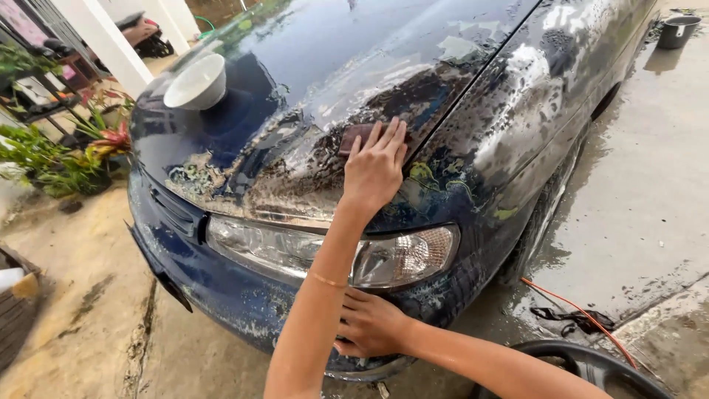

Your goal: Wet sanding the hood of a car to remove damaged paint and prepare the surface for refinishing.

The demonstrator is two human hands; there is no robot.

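A person leans over the front of a dark blue car [244, 96] whose hood [325, 59] is wet and streaked with suds. The arms cross. The left hand [374, 171] lies flat on the near right part of the hood, fingers spread and open, pressing a reddish-brown sponge [356, 134] against the paint; it does not grip the sponge, only pins it under the palm and fingertips. Only the far left corner of the sponge shows past the fingers.

The right hand [369, 324] rests lower down, on the front bumper [244, 307] just under the headlight [402, 255], fingers loosely bent against the panel and holding nothing.

The sponge looks soft, light and soaked, so it would likely squash under pressure and slide easily on the soapy metal. A flat palm across its top seems the surest hold; pinching 1 edge would probably fold it. The wet hood itself looks slippery.

A white bowl [196, 81] sits upside down on the far left of the hood. Potted plants [66, 151] stand left of the car, a grey bucket [677, 31] stands on the wet concrete at far right, and an orange hose [583, 314] trails over the ground near the front wheel.
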